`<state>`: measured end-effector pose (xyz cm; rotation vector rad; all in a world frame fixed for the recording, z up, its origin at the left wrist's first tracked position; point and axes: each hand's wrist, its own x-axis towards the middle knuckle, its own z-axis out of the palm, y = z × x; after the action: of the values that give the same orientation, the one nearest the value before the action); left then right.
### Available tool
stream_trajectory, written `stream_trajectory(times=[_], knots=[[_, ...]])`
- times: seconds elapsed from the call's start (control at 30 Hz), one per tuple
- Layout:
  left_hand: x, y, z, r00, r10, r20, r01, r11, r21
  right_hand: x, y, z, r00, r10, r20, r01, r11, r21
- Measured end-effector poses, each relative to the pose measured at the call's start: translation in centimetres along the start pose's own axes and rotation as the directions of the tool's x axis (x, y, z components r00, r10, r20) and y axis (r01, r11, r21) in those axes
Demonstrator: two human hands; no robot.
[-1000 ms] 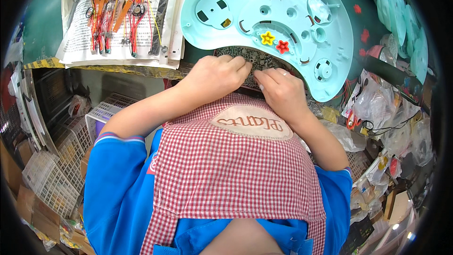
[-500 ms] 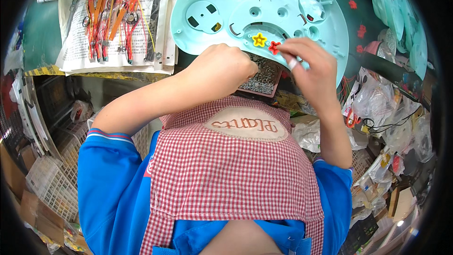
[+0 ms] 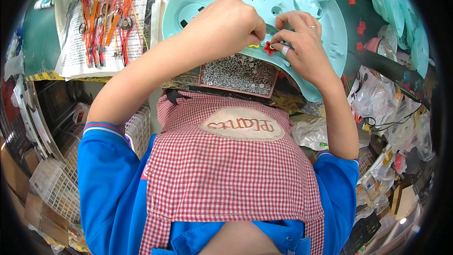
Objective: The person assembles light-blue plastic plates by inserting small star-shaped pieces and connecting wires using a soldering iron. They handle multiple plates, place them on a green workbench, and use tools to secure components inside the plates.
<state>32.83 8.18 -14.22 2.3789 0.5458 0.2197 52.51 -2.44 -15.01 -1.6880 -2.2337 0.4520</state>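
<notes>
A large curved light-teal plastic shell (image 3: 330,33) lies hollow side up on the bench, with posts and openings inside. At its inner edge sits a small red star-shaped piece (image 3: 268,49). Beside that is a yellow star-shaped piece (image 3: 255,46), mostly covered by my left hand. My left hand (image 3: 231,23) is closed over the shell, fingers bent down; what they hold, if anything, is hidden. My right hand (image 3: 302,42), wearing rings, has thumb and finger pinched at the red star; whatever is between them is too small to make out.
A pinkish tray (image 3: 238,75) of small metal screws stands at the bench's front edge. Bundles of red wires with small parts (image 3: 106,19) lie on printed paper at left. Red star pieces (image 3: 361,28) and stacked teal shells (image 3: 406,23) are at right. Plastic bags (image 3: 377,92) hang beyond.
My left hand has moved up and over the shell, uncovering more of the screw tray and covering most of the yellow star. My right fingers have closed in at the red star; the shell has shifted slightly.
</notes>
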Motion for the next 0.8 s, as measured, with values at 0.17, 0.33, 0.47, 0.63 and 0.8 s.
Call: stream_trajectory(times=[0.17, 0.33, 0.47, 0.63, 0.8], knots=[[0.9, -0.9, 0.9, 0.995, 0.101, -0.027, -0.093, 0.972, 0.215, 0.0, 0.3, -0.1, 1.0, 0.002, 0.024, -0.003, 1.0, 0.023], [1.1, -1.5, 1.2, 0.987, 0.159, 0.003, -0.158, 0.979, 0.131, 0.1, 0.5, -0.1, 0.999, -0.038, 0.016, 0.038, 0.999, 0.039], [1.4, -1.0, 1.4, 0.987, 0.158, 0.002, -0.153, 0.954, 0.258, 0.2, 0.6, -0.2, 0.998, -0.055, 0.022, 0.054, 0.998, 0.035], [1.6, -1.1, 1.4, 0.98, 0.199, 0.01, -0.196, 0.95, 0.244, 0.0, 0.9, -0.2, 0.998, -0.066, 0.015, 0.066, 0.997, 0.049], [1.9, -0.9, 1.1, 0.98, 0.2, 0.015, -0.195, 0.932, 0.304, 0.1, 0.7, -0.3, 0.997, -0.067, 0.024, 0.065, 0.997, 0.041]])
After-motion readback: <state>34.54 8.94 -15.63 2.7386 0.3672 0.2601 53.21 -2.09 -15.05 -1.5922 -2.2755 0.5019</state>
